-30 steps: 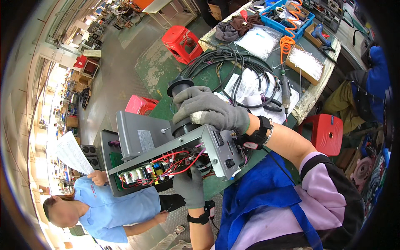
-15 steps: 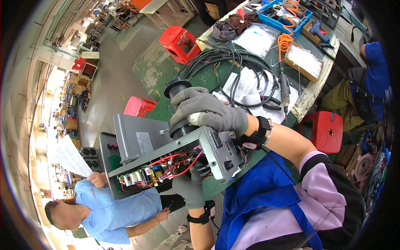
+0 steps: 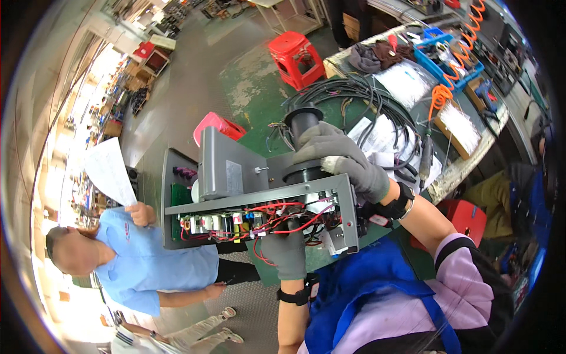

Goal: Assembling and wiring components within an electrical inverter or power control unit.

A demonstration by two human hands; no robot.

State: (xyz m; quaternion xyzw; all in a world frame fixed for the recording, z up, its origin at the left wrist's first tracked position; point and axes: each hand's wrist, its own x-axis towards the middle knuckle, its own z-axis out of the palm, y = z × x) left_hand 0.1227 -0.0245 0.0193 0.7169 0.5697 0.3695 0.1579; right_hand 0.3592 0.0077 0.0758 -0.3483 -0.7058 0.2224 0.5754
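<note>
A grey metal equipment housing [image 3: 263,196] lies in front of me, its open side showing red wires [image 3: 283,206] and electronic parts [image 3: 221,225]. A black flanged spool [image 3: 305,122] stands up from its top. My right hand [image 3: 341,154], in a grey glove, is closed around the spool's middle. From below, my gloved left hand [image 3: 284,255] reaches into the wiring; its fingers are hidden inside the housing. A grey box-shaped cover [image 3: 227,168] with a white label rises beside the spool.
Coiled black cables [image 3: 371,97] and papers lie on the green table behind the housing. A screwdriver [image 3: 425,159] hangs on an orange coiled hose [image 3: 439,97]. Red stools [image 3: 295,59] stand beyond. At left, a person in a blue shirt [image 3: 141,259] holds a paper sheet [image 3: 111,171].
The housing has turned, bringing its wired open side more toward me; the end panel with knobs no longer shows. The spool stands more upright. My hands stay at the spool and wiring.
</note>
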